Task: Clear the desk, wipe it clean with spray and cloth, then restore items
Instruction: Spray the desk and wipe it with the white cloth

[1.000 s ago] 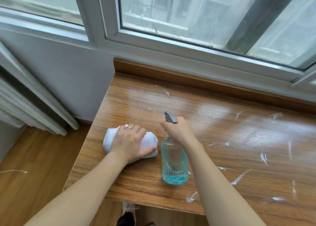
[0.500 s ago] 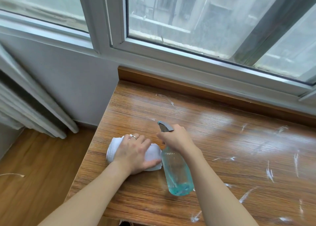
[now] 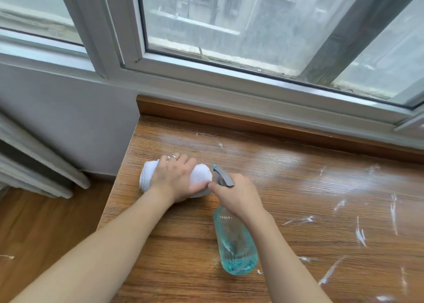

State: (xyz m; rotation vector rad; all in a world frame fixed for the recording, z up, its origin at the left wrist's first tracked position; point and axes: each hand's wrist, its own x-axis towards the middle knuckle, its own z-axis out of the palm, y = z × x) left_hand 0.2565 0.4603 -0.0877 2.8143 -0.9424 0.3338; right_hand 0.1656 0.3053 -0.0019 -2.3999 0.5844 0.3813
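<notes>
A rolled white cloth (image 3: 146,175) lies near the left edge of the wooden desk (image 3: 286,188). My left hand (image 3: 176,179) lies over the cloth with fingers curled round it. My right hand (image 3: 236,197) grips the neck of a clear blue spray bottle (image 3: 236,245), which is tilted with its grey nozzle (image 3: 221,175) pointing toward the cloth. Blue liquid sits in the bottle's lower end. White smears and streaks mark the desk's right half.
The desk ends on the left at a drop to a wooden floor (image 3: 46,222). A raised wooden lip (image 3: 229,117) and a window frame (image 3: 252,82) run along the back. A grey radiator (image 3: 34,165) stands at the far left wall.
The bottle has gone from standing upright to tilted, its nozzle now close to the cloth. My left hand has stayed on the cloth. The camera has shifted slightly.
</notes>
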